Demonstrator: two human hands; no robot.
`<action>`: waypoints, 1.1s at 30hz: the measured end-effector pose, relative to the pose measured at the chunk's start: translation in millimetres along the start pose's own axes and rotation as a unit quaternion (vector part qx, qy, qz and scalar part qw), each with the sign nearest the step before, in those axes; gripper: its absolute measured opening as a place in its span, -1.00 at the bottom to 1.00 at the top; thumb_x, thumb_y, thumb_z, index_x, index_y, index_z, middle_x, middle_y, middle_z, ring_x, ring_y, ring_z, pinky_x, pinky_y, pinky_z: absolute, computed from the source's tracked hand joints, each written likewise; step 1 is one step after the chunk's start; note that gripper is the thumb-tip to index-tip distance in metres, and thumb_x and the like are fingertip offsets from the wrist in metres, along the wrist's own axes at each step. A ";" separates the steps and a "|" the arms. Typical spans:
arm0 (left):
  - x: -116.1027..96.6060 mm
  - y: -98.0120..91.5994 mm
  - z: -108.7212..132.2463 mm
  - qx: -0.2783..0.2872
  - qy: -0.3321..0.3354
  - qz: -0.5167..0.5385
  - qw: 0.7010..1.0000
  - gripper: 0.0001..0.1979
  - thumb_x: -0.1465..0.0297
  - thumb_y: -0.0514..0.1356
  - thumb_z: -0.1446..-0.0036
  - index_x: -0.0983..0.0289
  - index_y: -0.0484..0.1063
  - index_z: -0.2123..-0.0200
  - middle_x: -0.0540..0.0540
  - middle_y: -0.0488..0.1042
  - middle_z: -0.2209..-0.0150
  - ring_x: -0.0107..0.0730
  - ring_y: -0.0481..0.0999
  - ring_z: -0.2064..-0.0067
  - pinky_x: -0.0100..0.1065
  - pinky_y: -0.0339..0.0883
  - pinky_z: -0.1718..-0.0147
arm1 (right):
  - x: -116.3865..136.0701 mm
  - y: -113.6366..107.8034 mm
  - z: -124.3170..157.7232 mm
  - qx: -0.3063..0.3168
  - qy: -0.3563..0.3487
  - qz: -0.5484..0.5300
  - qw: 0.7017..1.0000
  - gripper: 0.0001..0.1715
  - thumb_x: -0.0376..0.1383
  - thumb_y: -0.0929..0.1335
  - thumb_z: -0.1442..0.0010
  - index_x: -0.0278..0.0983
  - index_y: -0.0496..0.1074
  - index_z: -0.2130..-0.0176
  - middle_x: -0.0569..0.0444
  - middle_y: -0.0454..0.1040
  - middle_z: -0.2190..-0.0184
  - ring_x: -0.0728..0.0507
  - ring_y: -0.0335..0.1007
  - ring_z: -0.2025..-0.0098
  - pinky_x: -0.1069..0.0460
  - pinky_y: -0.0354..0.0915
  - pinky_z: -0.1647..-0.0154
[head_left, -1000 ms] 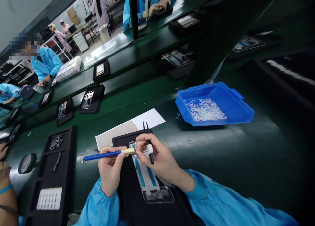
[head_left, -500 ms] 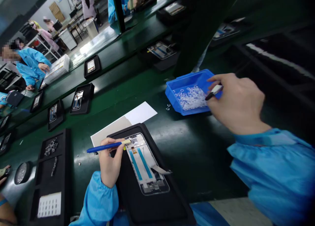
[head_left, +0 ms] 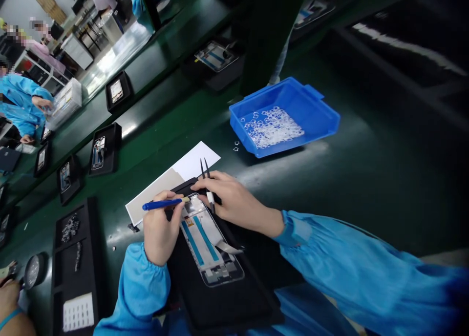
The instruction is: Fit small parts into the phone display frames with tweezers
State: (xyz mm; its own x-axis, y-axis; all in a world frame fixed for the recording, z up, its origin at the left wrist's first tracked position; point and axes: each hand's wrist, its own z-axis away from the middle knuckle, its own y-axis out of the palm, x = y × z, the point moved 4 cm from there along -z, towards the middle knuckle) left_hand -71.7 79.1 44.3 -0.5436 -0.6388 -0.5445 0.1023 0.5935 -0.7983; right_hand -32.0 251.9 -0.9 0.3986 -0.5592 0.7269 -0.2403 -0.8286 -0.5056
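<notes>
My left hand (head_left: 160, 236) is closed around a blue pen-like stick (head_left: 159, 205) with a pale tip, which points at the top edge of an opened phone body (head_left: 210, 223). The phone body has two blue strips and a loose flex ribbon (head_left: 229, 248), and lies in a black foam tray (head_left: 234, 302). Between the fingers of my right hand (head_left: 240, 204) sits a pair of tweezers (head_left: 210, 200), its black prongs pointing away from the phone. The right fingertips are at the phone's upper corner; whether they touch it or hold a small part is hidden.
A blue bin (head_left: 315, 118) of small white rings stands beyond my right hand. White card (head_left: 198, 157) lies behind the foam tray. To the left are a black parts tray (head_left: 93, 258) and a round dish (head_left: 34, 270). A co-worker's hand (head_left: 9, 297) shows at lower left.
My right hand has moved left and down from the blue bin to the phone's top corner, with the tweezers turned in its grip. My left hand still holds the blue stick. The view has shifted.
</notes>
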 end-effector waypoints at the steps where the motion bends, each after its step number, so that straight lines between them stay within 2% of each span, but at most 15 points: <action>1: -0.9 0.5 -0.8 0.004 0.004 -0.008 1.000 -0.86 0.41 0.22 -0.24 0.20 0.36 0.13 0.08 0.60 0.17 -0.26 0.64 0.14 -0.29 0.53 0.22 | -0.5 0.3 0.5 -0.001 0.003 0.001 1.000 -0.77 -0.46 0.28 -0.26 -0.25 0.39 0.09 -0.06 0.51 0.19 -0.26 0.39 0.10 -0.13 0.35 0.13; 6: -6.9 1.6 -2.1 0.001 0.033 -0.052 0.998 -0.84 0.42 0.23 -0.23 0.19 0.34 0.13 0.06 0.61 0.21 -0.27 0.64 0.16 -0.30 0.51 0.21 | 1.3 -1.6 0.3 -0.004 0.020 0.008 1.000 -0.82 -0.45 0.29 -0.27 -0.25 0.38 0.12 -0.05 0.50 0.22 -0.24 0.39 0.15 -0.11 0.32 0.16; 12: -15.3 1.9 -3.3 -0.013 0.078 -0.104 0.991 -0.87 0.41 0.22 -0.25 0.20 0.34 0.14 0.04 0.61 0.24 -0.33 0.64 0.27 -0.38 0.47 0.33 | 2.0 1.3 1.0 -0.006 0.017 0.006 1.000 -0.84 -0.45 0.27 -0.29 -0.26 0.37 0.14 -0.04 0.47 0.27 -0.21 0.35 0.20 -0.06 0.28 0.22; 18: -21.6 2.4 -5.3 -0.016 0.116 -0.126 0.985 -0.92 0.41 0.17 -0.28 0.22 0.37 0.15 0.06 0.60 0.25 -0.32 0.64 0.24 -0.39 0.46 0.31 | 2.7 2.8 1.1 -0.016 0.009 -0.004 1.000 -0.84 -0.47 0.26 -0.29 -0.29 0.37 0.16 -0.02 0.43 0.32 -0.19 0.32 0.25 -0.03 0.25 0.30; 26: -22.0 4.2 -4.0 0.015 0.133 -0.144 0.980 -0.88 0.39 0.14 -0.30 0.22 0.39 0.10 0.11 0.61 0.21 -0.29 0.63 0.22 -0.36 0.48 0.28 | 4.2 2.3 1.2 -0.009 0.020 -0.009 1.000 -0.80 -0.51 0.26 -0.25 -0.26 0.36 0.18 0.01 0.41 0.34 -0.18 0.32 0.26 -0.02 0.25 0.32; 33: -20.9 0.9 -6.4 0.053 0.131 -0.132 0.981 -0.92 0.42 0.15 -0.29 0.19 0.36 0.14 0.05 0.62 0.19 -0.35 0.64 0.21 -0.40 0.48 0.26 | 3.7 2.4 1.1 -0.012 0.019 -0.013 1.000 -0.82 -0.50 0.27 -0.25 -0.26 0.35 0.18 0.01 0.41 0.35 -0.19 0.32 0.27 -0.02 0.25 0.33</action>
State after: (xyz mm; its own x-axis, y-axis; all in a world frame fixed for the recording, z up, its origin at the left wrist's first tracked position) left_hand -65.6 96.1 56.6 -0.7567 -0.6076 -0.2413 0.0074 0.3612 -0.9325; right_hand -30.2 247.9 0.0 0.3719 -0.5374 0.7569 -0.2521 -0.8432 -0.4748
